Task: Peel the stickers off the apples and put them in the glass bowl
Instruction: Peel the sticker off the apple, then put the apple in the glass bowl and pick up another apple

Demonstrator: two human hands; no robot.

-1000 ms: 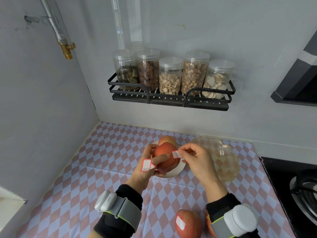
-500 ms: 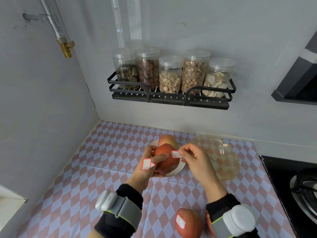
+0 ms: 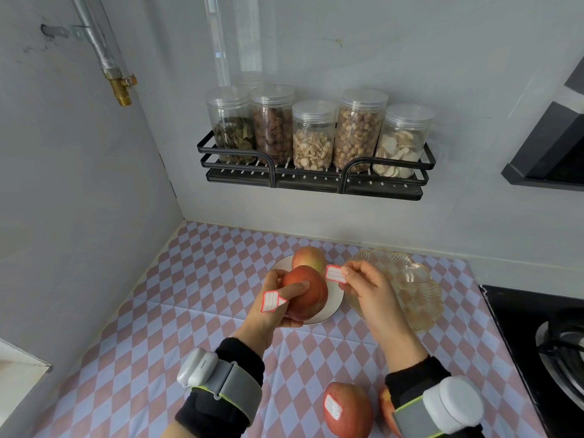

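The apple (image 3: 305, 294) sits in the grip of the left hand (image 3: 271, 308), with the fingers curled round it. The right hand (image 3: 369, 289) pinches a sticker (image 3: 335, 274) by its edge. A moment ago that sticker lay low against the apple's side. Now it is a bit higher and looks free. So I think this apple is ready for the glass bowl (image 3: 420, 292), just behind the right hand, which has no apples in it yet. An old sticker (image 3: 271, 301) clings to a left finger. Below is a white plate (image 3: 335, 308) with a back apple (image 3: 308, 259). Near the wrists, on the worktop (image 3: 189, 295), a front apple (image 3: 347, 409) has its label (image 3: 332, 407) on.
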